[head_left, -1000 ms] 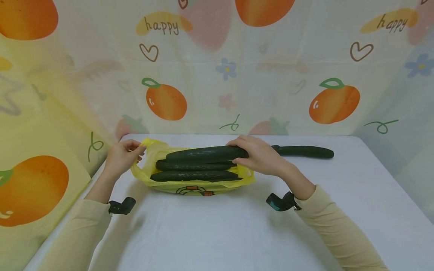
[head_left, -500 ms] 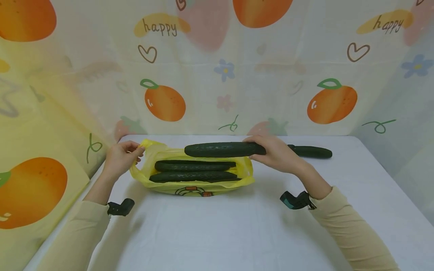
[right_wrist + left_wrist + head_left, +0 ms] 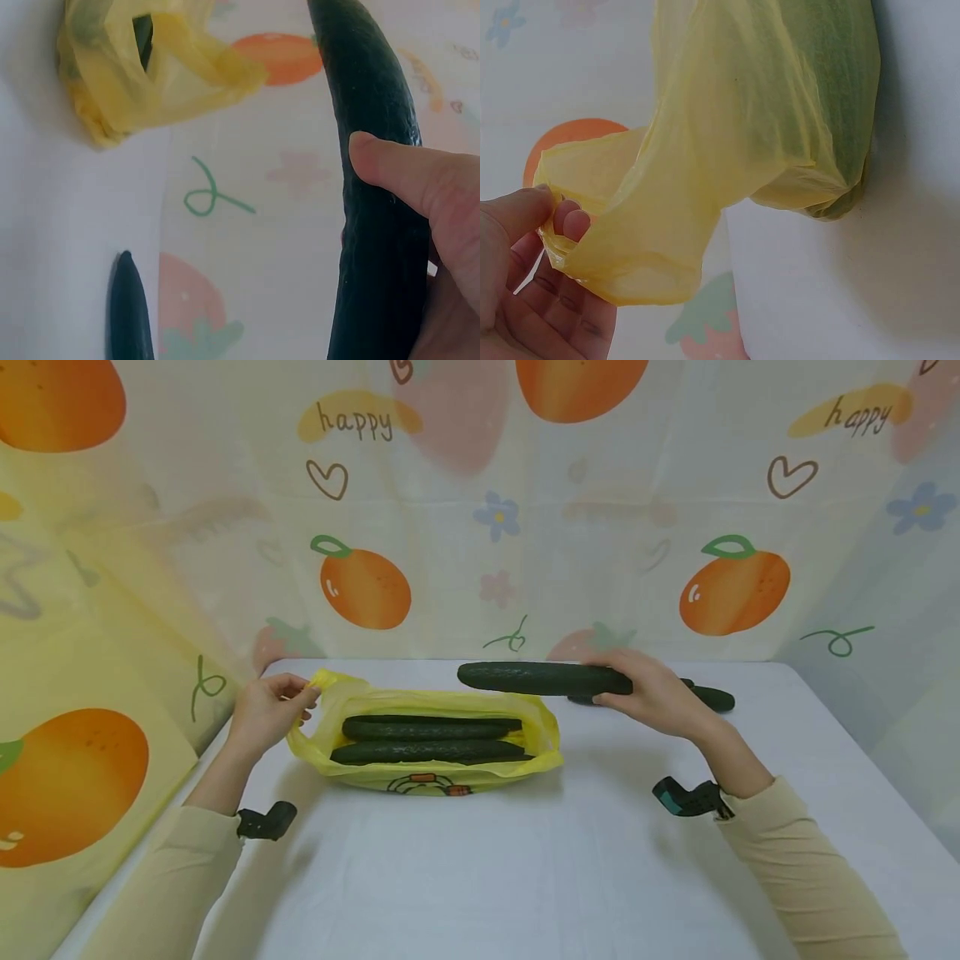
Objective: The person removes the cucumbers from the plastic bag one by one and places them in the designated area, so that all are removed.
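A yellow plastic bag (image 3: 442,778) lies on its side at the left of the table, its mouth spread wide. Several dark green cucumbers (image 3: 427,751) rest inside it. With thumb and fingers my left hand (image 3: 270,710) pinches the bag's handle; the left wrist view shows the stretched handle (image 3: 652,247) at the fingertips. My right hand (image 3: 652,693) grips one cucumber (image 3: 532,677) near its right end, raised above the table just beyond the bag's right end. In the right wrist view the thumb lies along that cucumber (image 3: 375,247).
Another cucumber (image 3: 714,698) lies on the white table (image 3: 480,877) toward the back right, partly hidden behind my right hand. A fruit-print cloth (image 3: 450,527) hangs along the table's back edge, and a yellowish one (image 3: 90,627) stands at the left.
My right hand has lifted the cucumber out of the bag's mouth and carried it right and slightly up. My left hand stays at the bag's handle.
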The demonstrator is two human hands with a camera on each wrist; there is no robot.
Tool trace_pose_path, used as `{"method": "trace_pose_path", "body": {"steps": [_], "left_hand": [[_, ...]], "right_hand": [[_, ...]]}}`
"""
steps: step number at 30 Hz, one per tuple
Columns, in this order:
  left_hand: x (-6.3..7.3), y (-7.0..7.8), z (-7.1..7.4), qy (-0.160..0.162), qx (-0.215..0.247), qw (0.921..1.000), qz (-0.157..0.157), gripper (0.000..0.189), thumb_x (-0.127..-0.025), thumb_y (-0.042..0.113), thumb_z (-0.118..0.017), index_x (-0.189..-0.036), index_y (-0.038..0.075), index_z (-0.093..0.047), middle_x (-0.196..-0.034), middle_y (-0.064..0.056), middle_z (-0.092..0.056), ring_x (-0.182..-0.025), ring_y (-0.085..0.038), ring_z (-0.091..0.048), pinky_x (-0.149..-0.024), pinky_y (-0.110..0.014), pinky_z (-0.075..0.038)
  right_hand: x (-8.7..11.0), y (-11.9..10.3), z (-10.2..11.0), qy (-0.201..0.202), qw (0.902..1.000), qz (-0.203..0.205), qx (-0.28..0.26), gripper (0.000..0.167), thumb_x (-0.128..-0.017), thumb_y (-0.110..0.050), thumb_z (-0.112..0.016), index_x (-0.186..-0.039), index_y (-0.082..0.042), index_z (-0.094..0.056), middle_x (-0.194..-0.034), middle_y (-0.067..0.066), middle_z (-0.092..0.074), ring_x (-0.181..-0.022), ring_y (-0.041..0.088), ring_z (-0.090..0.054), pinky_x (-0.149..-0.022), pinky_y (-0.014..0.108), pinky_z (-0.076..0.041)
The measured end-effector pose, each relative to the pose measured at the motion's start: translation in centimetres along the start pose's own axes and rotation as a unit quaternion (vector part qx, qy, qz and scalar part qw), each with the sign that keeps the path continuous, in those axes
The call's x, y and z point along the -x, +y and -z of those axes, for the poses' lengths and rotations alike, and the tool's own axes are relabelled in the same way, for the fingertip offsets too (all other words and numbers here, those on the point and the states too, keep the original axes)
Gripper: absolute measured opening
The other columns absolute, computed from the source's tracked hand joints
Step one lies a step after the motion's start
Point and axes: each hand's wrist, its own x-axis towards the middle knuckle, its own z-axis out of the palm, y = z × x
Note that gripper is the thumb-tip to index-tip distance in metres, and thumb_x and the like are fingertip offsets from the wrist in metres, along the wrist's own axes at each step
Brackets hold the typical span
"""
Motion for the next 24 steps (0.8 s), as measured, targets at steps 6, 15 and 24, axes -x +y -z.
{"method": "trace_pose_path", "body": {"steps": [6, 15, 24], "left_hand": [[-0.2, -0.1, -0.1, -0.001, -0.012, 0.9999, 0.002, 0.028, -0.089, 0.025, -0.060, -0.094, -0.002, -0.063, -0.081, -0.015, -0.067, -0.058, -0.006, -0.062, -0.052, -0.019, -0.050], [-0.3, -0.2, 0.1, -0.007, -0.026, 0.9996, 0.003, 0.028, -0.090, 0.027, -0.058, -0.096, 0.000, -0.063, -0.086, -0.021, -0.066, -0.058, -0.005, -0.060, -0.053, -0.021, -0.050], [-0.4, -0.2, 0.1, -0.007, -0.022, 0.9997, -0.001, 0.026, -0.090, 0.025, -0.058, -0.095, -0.001, -0.063, -0.083, -0.016, -0.066, -0.058, -0.003, -0.060, -0.053, -0.020, -0.051]], "right_hand": [[0.7, 1.4, 1.1, 0.011, 0.9998, -0.015, 0.010, 0.041, -0.082, -0.011, -0.069, -0.120, -0.006, -0.055, -0.111, 0.008, -0.059, -0.097, 0.022, -0.054, -0.084, 0.041, -0.045], [2.0, 3.7, 2.4, 0.025, 0.9990, -0.018, 0.032, 0.042, -0.081, -0.011, -0.070, -0.120, -0.006, -0.055, -0.111, 0.008, -0.059, -0.096, 0.019, -0.054, -0.081, 0.025, -0.043], [3.2, 5.9, 2.4, 0.000, 0.9979, -0.046, 0.046, 0.040, -0.082, -0.011, -0.070, -0.119, -0.005, -0.055, -0.111, 0.010, -0.059, -0.098, 0.023, -0.054, -0.082, 0.033, -0.046]]}}
